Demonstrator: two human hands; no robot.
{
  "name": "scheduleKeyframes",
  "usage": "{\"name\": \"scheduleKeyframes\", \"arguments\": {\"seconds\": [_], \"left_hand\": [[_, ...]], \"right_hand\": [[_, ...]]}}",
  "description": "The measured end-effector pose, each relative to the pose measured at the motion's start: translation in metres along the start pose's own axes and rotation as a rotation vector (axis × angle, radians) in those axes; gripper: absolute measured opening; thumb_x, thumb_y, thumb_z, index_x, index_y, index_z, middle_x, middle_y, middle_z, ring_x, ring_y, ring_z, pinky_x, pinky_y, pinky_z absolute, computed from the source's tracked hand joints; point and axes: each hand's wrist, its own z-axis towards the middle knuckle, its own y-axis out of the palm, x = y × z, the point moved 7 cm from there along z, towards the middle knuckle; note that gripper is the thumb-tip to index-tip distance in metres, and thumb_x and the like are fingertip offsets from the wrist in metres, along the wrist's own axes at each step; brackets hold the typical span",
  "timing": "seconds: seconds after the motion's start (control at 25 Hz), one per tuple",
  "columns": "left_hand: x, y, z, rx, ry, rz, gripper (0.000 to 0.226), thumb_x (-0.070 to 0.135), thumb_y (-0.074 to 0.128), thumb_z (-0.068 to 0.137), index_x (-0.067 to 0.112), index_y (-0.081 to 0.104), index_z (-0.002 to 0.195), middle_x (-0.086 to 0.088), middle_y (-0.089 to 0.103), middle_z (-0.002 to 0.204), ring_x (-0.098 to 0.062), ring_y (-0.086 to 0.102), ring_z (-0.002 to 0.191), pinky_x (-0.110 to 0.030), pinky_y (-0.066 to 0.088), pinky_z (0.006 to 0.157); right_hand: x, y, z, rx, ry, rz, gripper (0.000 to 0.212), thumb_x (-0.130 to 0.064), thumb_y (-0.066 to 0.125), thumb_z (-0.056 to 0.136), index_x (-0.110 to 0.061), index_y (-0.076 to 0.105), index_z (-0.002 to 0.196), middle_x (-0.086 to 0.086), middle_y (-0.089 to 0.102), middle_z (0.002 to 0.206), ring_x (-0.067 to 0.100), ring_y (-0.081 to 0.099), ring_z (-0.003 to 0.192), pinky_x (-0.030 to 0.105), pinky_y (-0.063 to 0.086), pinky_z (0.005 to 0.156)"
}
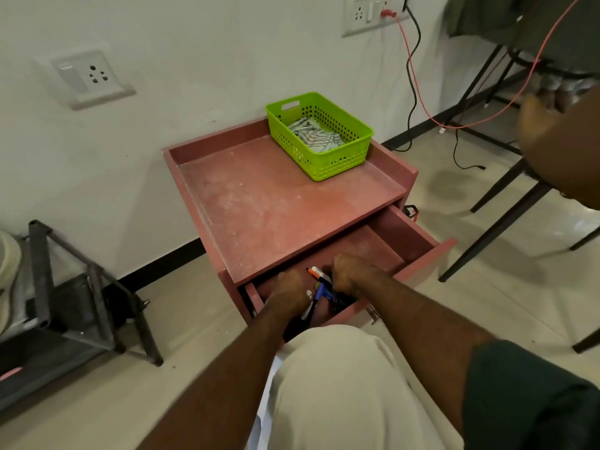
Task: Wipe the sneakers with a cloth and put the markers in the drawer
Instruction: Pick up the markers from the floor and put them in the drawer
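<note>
The red cabinet's drawer [422, 251] is pulled out, and both my hands are inside it. A bunch of markers [319, 280], orange, blue and black, lies between them. My left hand [289, 293] is knuckles up with its fingers curled down, and a black and white marker [308, 308] sticks out beneath it. My right hand [352, 276] is curled round the blue and black markers. The striped cloth [311, 134] lies in the green basket [344, 157] on the cabinet top. Pale sneakers [6, 271] sit on the rack at far left, partly cut off.
The cabinet top [276, 196] has a raised rim and stands against the wall. A dark metal shoe rack [91, 303] is on the left. Chair legs [506, 222] and cables [415, 76] are on the right. Another person's arm [558, 147] reaches in at upper right. My knee [341, 384] is below the drawer.
</note>
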Motion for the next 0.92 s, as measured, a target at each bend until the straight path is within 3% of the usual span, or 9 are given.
{"name": "scheduleKeyframes", "arguments": {"seconds": [0.16, 0.24, 0.36, 0.48, 0.72, 0.8, 0.92], "left_hand": [[-0.001, -0.017, -0.014, 0.041, 0.086, -0.117, 0.009, 0.009, 0.069, 0.086, 0.003, 0.064, 0.090, -0.015, 0.068, 0.094, -0.030, 0.070, 0.086, -0.041, 0.062, 0.076], [-0.006, -0.031, -0.023, 0.053, 0.160, -0.212, 0.012, 0.009, 0.071, 0.082, 0.004, 0.063, 0.075, -0.009, 0.070, 0.074, -0.025, 0.070, 0.068, -0.042, 0.063, 0.069], [-0.020, -0.062, -0.058, 0.033, 0.278, -0.247, 0.011, 0.013, 0.071, 0.086, 0.004, 0.068, 0.079, -0.004, 0.069, 0.066, -0.013, 0.063, 0.054, -0.038, 0.060, 0.064], [-0.057, -0.105, -0.109, 0.045, 0.349, -0.209, 0.015, 0.016, 0.072, 0.090, 0.003, 0.070, 0.082, -0.007, 0.070, 0.069, -0.007, 0.061, 0.051, -0.030, 0.056, 0.059], [-0.239, -0.183, -0.216, 0.214, 0.115, -0.217, 0.027, 0.029, 0.073, 0.092, 0.007, 0.067, 0.076, -0.003, 0.070, 0.064, -0.012, 0.067, 0.051, -0.033, 0.057, 0.056], [-0.316, -0.195, -0.259, 0.263, -0.010, -0.235, 0.025, 0.030, 0.073, 0.090, 0.012, 0.067, 0.073, -0.001, 0.069, 0.061, -0.009, 0.065, 0.050, -0.033, 0.056, 0.058], [-0.429, -0.187, -0.321, 0.292, -0.217, -0.247, 0.027, 0.030, 0.074, 0.090, 0.013, 0.064, 0.072, -0.003, 0.070, 0.063, -0.010, 0.067, 0.052, -0.023, 0.054, 0.057]], "right_hand": [[-0.005, -0.007, -0.013, -0.033, 0.026, 0.078, 0.012, -0.013, 0.071, 0.084, -0.001, 0.076, 0.085, 0.006, 0.076, 0.073, 0.017, 0.071, 0.061, 0.027, 0.059, 0.062], [-0.010, -0.019, -0.021, 0.011, -0.002, 0.163, 0.015, -0.013, 0.068, 0.086, -0.002, 0.077, 0.081, 0.005, 0.075, 0.065, 0.016, 0.072, 0.058, 0.033, 0.063, 0.068], [-0.037, -0.034, -0.042, -0.009, -0.104, 0.252, 0.010, -0.006, 0.067, 0.086, -0.001, 0.076, 0.085, 0.012, 0.076, 0.072, 0.018, 0.073, 0.063, 0.035, 0.063, 0.068], [-0.093, -0.036, -0.080, -0.201, -0.259, 0.394, 0.009, 0.003, 0.064, 0.089, 0.004, 0.071, 0.096, 0.020, 0.075, 0.091, 0.017, 0.070, 0.063, 0.026, 0.056, 0.053], [-0.286, -0.014, -0.149, -0.521, -0.576, 0.367, 0.026, 0.000, 0.065, 0.092, -0.001, 0.061, 0.118, 0.016, 0.070, 0.102, 0.020, 0.071, 0.075, 0.028, 0.058, 0.065], [-0.361, 0.006, -0.164, -0.527, -0.650, 0.318, 0.024, 0.000, 0.064, 0.092, -0.003, 0.061, 0.116, 0.016, 0.070, 0.099, 0.018, 0.071, 0.071, 0.029, 0.057, 0.065], [-0.458, 0.054, -0.178, -0.453, -0.733, 0.257, 0.014, -0.001, 0.067, 0.090, -0.008, 0.063, 0.101, 0.011, 0.069, 0.082, 0.015, 0.068, 0.064, 0.028, 0.055, 0.060]]}}
